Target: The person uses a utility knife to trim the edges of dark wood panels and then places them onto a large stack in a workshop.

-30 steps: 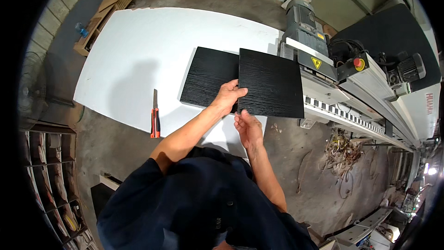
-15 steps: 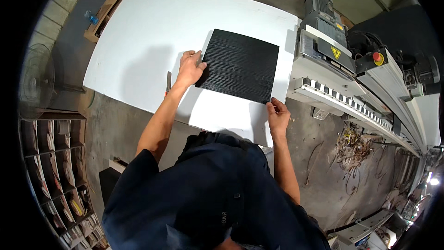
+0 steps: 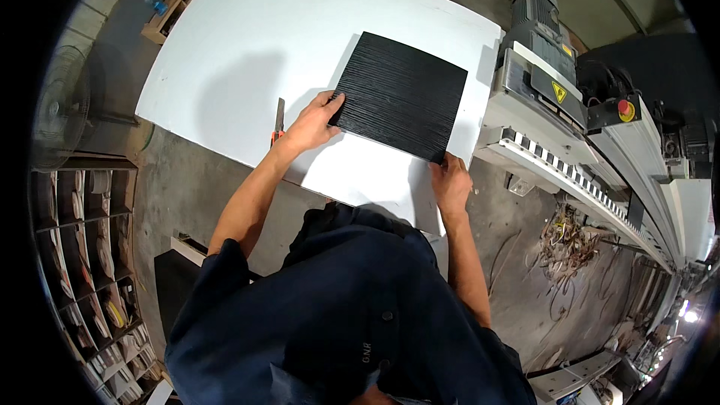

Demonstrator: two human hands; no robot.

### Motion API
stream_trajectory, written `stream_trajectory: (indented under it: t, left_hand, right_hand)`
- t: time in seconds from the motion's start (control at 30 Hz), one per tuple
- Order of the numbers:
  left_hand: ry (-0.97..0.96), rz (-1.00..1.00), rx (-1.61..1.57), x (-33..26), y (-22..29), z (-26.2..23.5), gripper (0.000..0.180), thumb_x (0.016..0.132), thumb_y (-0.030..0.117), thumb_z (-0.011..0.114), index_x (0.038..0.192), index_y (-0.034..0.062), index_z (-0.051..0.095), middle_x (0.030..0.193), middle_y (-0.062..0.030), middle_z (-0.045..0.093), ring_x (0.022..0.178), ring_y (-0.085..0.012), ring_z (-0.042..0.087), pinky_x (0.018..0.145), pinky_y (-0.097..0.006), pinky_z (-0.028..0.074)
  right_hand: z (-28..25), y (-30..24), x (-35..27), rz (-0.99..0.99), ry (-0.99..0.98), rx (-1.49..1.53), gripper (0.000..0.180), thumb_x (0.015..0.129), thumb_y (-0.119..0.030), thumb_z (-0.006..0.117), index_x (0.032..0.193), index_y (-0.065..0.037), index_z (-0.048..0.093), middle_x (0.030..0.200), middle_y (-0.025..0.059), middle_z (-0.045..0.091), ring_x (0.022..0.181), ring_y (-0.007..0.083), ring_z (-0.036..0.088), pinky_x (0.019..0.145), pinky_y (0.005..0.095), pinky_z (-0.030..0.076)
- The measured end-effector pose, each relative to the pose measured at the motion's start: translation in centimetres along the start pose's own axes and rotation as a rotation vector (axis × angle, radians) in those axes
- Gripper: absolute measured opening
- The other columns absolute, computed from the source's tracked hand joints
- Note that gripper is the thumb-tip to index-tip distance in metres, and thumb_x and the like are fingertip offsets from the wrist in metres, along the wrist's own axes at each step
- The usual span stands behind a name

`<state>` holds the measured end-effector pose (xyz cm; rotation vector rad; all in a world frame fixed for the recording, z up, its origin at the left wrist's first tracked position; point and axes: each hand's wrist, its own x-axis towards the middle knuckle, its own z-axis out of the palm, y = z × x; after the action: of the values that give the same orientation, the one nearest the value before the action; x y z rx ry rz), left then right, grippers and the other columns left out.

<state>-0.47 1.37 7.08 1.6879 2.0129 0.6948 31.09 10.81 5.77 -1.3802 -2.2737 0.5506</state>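
Note:
A black panel (image 3: 401, 94) with a ridged, wood-grain face lies on the white tabletop (image 3: 247, 22). At its near left corner my left hand (image 3: 315, 124) is closed on the edge, thumb on top and fingers along the side. The near right corner sits between the thumb and bent fingers of my right hand (image 3: 451, 187). Beside my left wrist lies a tool with a flat grey blade and an orange handle (image 3: 277, 135), partly hidden by the forearm.
Right of the table stands a long machine with a motor (image 3: 534, 15), a red stop button (image 3: 625, 110) and a toothed track (image 3: 570, 172). A shelf of rolls and strips (image 3: 82, 232) and a fan (image 3: 56, 109) are at left. Tangled scraps (image 3: 566, 244) lie on the floor.
My left hand has slid along the panel's left edge to the near corner and closed on it. My right hand stays at the near right corner. The whole view has shifted slightly.

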Motion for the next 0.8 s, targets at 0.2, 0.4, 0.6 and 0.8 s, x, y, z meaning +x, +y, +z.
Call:
stream_trajectory:
  t: [0.2, 0.4, 0.6, 0.8]
  left_hand:
    - [0.058, 0.057, 0.079, -0.4, 0.3, 0.1, 0.067, 0.071, 0.006, 0.073, 0.131, -0.0036, 0.046, 0.129, -0.0252, 0.046, 0.114, -0.0387, 0.051, 0.095, -0.038, 0.048]
    - [0.098, 0.038, 0.074, -0.8, 0.3, 0.2, 0.065, 0.069, 0.008, 0.076, 0.128, -0.0023, 0.051, 0.121, -0.0230, 0.053, 0.104, -0.0371, 0.057, 0.087, -0.039, 0.051]
    - [0.109, 0.025, 0.120, -0.4, 0.5, 0.1, 0.063, 0.068, 0.010, 0.076, 0.125, -0.0020, 0.054, 0.116, -0.0221, 0.056, 0.097, -0.0369, 0.060, 0.084, -0.039, 0.052]
    - [0.106, 0.017, 0.109, -0.4, 0.3, 0.1, 0.063, 0.068, 0.010, 0.076, 0.126, -0.0011, 0.054, 0.117, -0.0206, 0.056, 0.094, -0.0354, 0.062, 0.083, -0.038, 0.053]
  right_hand:
    - [0.8, 1.0, 0.1, -0.016, 0.038, -0.039, 0.031, 0.077, -0.019, 0.071, 0.101, -0.002, 0.063, 0.088, 0.0161, 0.065, 0.076, 0.0356, 0.064, 0.066, 0.0429, 0.052]
    - [0.7, 0.7, -0.1, -0.057, 0.056, -0.120, 0.028, 0.079, -0.020, 0.069, 0.099, -0.002, 0.061, 0.087, 0.0156, 0.064, 0.074, 0.0354, 0.064, 0.065, 0.0428, 0.052]
    - [1.0, 1.2, 0.0, -0.031, 0.055, -0.108, 0.029, 0.081, -0.024, 0.068, 0.099, -0.002, 0.062, 0.087, 0.0168, 0.066, 0.074, 0.0370, 0.064, 0.065, 0.0452, 0.050]
    - [0.8, 1.1, 0.1, -0.048, 0.029, -0.127, 0.026, 0.081, -0.021, 0.066, 0.099, -0.003, 0.061, 0.085, 0.0157, 0.064, 0.074, 0.0350, 0.064, 0.064, 0.0428, 0.052]
